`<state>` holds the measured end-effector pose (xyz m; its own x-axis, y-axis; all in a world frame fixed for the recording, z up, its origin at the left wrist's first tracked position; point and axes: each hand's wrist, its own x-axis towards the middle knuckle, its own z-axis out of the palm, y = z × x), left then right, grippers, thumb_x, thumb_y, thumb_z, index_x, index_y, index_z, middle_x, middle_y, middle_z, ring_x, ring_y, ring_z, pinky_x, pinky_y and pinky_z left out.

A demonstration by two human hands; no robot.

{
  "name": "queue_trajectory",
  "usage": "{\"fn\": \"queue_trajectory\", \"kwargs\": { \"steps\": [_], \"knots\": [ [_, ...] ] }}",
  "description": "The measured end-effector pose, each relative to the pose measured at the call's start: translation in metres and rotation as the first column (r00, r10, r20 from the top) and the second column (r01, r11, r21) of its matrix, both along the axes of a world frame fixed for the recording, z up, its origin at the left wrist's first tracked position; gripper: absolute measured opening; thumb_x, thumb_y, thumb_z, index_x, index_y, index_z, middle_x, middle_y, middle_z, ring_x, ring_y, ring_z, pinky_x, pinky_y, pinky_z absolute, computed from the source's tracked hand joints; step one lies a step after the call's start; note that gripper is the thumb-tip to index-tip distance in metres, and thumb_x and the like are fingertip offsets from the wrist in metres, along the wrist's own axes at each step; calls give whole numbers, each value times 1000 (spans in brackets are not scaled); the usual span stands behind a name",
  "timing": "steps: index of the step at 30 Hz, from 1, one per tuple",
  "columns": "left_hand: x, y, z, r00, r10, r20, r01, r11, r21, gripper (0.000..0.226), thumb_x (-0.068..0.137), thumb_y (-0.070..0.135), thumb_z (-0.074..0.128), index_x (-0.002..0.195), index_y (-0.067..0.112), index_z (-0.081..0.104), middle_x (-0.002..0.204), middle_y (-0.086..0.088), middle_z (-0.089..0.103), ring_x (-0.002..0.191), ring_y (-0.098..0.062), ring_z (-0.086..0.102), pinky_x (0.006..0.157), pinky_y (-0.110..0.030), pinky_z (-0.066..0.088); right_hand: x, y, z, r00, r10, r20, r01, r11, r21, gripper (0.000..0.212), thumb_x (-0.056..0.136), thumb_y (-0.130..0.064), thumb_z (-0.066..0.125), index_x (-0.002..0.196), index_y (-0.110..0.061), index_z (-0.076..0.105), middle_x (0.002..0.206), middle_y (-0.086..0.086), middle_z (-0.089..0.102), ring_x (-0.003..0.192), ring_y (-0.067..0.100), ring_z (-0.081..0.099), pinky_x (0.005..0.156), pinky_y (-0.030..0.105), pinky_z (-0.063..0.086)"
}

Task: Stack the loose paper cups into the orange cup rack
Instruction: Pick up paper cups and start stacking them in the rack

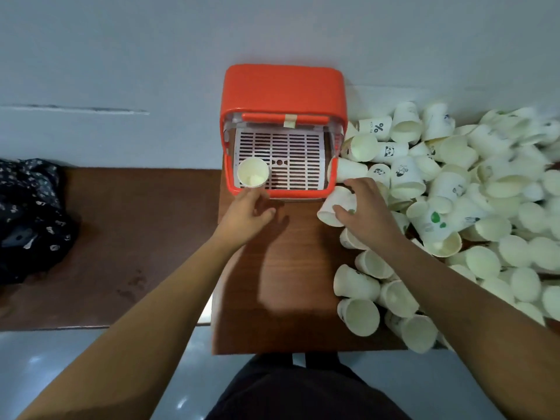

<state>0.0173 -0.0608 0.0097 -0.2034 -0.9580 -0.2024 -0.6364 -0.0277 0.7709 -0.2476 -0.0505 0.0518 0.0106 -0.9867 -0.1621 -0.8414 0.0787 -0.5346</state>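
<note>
The orange cup rack (283, 92) stands at the back of the wooden table, its white slotted tray (291, 165) facing me. One white paper cup (253, 172) stands upright in the tray's front left corner. My left hand (248, 212) hovers just in front of the rack's front edge, fingers loosely curled, holding nothing. My right hand (362, 207) grips a white paper cup (335, 206) that lies on its side by the rack's front right corner. A big pile of loose paper cups (454, 189) covers the table's right side.
The wooden table (272, 292) ends at a near edge in front of my body. A lower brown bench (121, 237) lies to the left with a dark patterned cloth (27, 219) on it. A pale wall rises behind the rack.
</note>
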Motion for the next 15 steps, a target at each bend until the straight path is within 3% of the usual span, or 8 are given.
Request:
{"fn": "queue_trajectory", "kwargs": {
  "steps": [5,10,13,15],
  "knots": [
    [-70,-2,1,986,-164,-4,164,986,-15,36,87,25,71,118,12,60,111,-1,56,101,-16,54,92,-36,49,-66,22,9,989,-134,-63,131,991,-41,55,84,-24,71,133,-10,50,134,9,41,122,26,48,100,39,45],
    [-151,-18,7,955,-298,2,298,954,-17,71,81,28,77,142,14,44,139,-5,44,128,-19,44,107,-35,39,-111,30,6,976,-202,-78,201,979,-17,58,86,-25,70,137,-9,48,137,9,39,125,23,43,100,30,39],
    [-187,-24,0,938,-339,73,340,940,-4,90,78,30,82,150,12,32,150,-10,35,138,-24,35,114,-37,33,-127,31,-2,978,-197,-73,197,980,3,60,87,-28,69,138,-8,46,137,10,39,127,24,41,104,33,40],
    [-201,-26,-8,931,-340,132,343,939,-2,91,77,30,82,151,11,32,150,-12,37,139,-28,34,114,-39,32,-134,30,-8,982,-181,-59,182,983,13,60,86,-26,70,137,-6,46,135,12,40,125,27,43,105,38,41]
  ]
}}
